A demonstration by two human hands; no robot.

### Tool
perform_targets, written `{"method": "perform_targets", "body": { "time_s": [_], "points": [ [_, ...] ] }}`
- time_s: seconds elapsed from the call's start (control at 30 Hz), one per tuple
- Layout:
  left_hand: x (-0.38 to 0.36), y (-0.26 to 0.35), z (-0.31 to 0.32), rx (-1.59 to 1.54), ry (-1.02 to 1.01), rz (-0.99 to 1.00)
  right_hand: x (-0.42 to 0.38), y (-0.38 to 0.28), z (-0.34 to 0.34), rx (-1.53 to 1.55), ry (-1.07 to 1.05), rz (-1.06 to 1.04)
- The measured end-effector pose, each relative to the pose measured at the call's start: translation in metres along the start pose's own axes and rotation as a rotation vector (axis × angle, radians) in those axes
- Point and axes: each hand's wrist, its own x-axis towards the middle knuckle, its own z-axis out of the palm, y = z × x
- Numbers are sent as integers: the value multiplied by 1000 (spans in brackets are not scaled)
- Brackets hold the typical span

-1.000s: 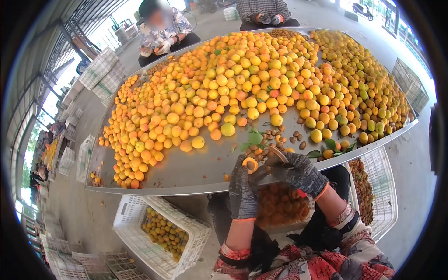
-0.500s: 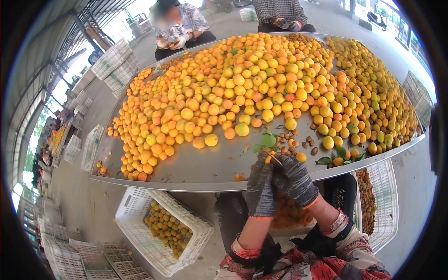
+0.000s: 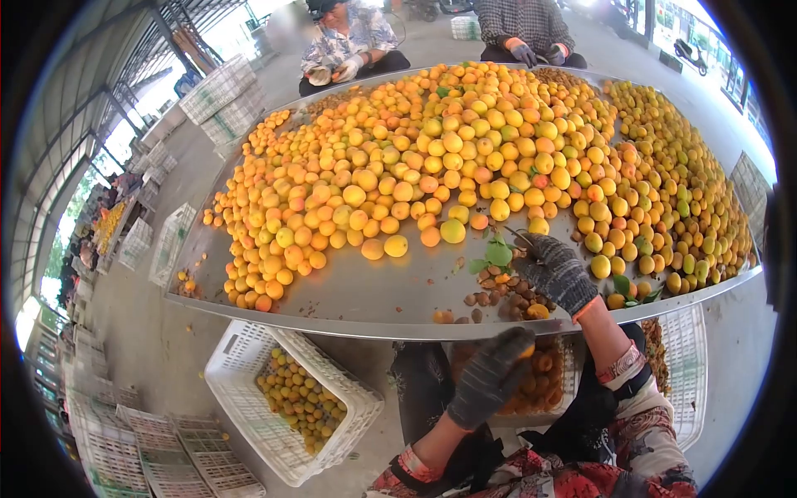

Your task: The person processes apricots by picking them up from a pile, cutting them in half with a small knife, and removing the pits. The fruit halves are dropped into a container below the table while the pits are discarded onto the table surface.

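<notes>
Over the crate of pitted apricot pieces (image 3: 544, 378) below the table edge, my left hand (image 3: 486, 382) in a dark knitted glove is closed, with an orange apricot piece (image 3: 527, 352) showing at its fingertips. My right hand (image 3: 558, 274), gloved likewise, is above the table, its fingers wrapped round a thin dark tool (image 3: 518, 237) whose kind I cannot make out. Green leaves (image 3: 498, 252) lie beside the tool. Brown apricot stones (image 3: 519, 299) are scattered below my right hand. A large heap of whole apricots (image 3: 374, 183) spreads beyond both hands.
The metal table (image 3: 374, 303) has a raised rim. A white crate (image 3: 224, 357) holding yellow-green fruit stands at the lower left, and another white crate (image 3: 685, 365) at the right. Two people sit across the table, one in a patterned shirt (image 3: 369, 33). Stacked crates (image 3: 220, 100) stand at left.
My hands were together at the table edge and have separated. The left has come down over the crate; the right has moved up and right with the tool. The view has shifted slightly.
</notes>
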Motion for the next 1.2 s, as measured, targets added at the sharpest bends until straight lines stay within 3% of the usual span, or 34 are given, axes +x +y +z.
{"method": "perform_targets", "body": {
  "time_s": [0.03, 0.07, 0.27, 0.37, 0.43, 0.47, 0.53, 0.63, 0.73, 0.8, 0.93, 1.0, 1.03, 1.1, 1.17, 1.2],
  "points": [
    [-4, -3, 3, 158, -119, 42, 7, -7, 2, -24, -99, 21],
    [-7, -4, 7, 156, -114, 40, 13, -13, 4, -48, -197, 43],
    [-11, -14, 12, 89, -115, -40, 62, -12, 78, -182, -175, -306],
    [-10, -24, 7, 157, -104, 114, 83, -22, 107, -293, -298, -244],
    [-13, -11, -8, -534, 91, -215, 97, -31, 122, -398, -345, -170],
    [-14, -12, -9, -534, 95, -216, 102, -32, 128, -498, -388, -89],
    [-15, -17, -9, -940, 295, -225, 107, -31, 136, -535, -358, -101],
    [-15, -21, -20, -796, 324, -260, 104, -36, 139, -554, -341, -14],
    [-8, -19, -32, -772, 428, -368, 94, -27, 128, -403, -310, -91],
    [3, -16, -43, -844, 533, -452, 86, -13, 127, 115, -349, -189],
    [18, -28, -55, -1118, 691, -593, 38, -66, 76, 281, -534, -94],
    [15, -32, -57, -1106, 655, -653, 19, -65, 68, 253, -672, -380],
    [12, -34, -56, -1078, 640, -674, 5, -78, 52, 98, -560, -555],
    [11, -28, -55, -1045, 621, -692, -7, -79, 43, 134, -520, -502],
    [13, -15, -54, -1019, 652, -590, -17, -69, 40, 173, -479, -451],
    [12, -12, -51, -1014, 646, -593, -21, -57, 41, 377, -415, -268]
  ]
}}
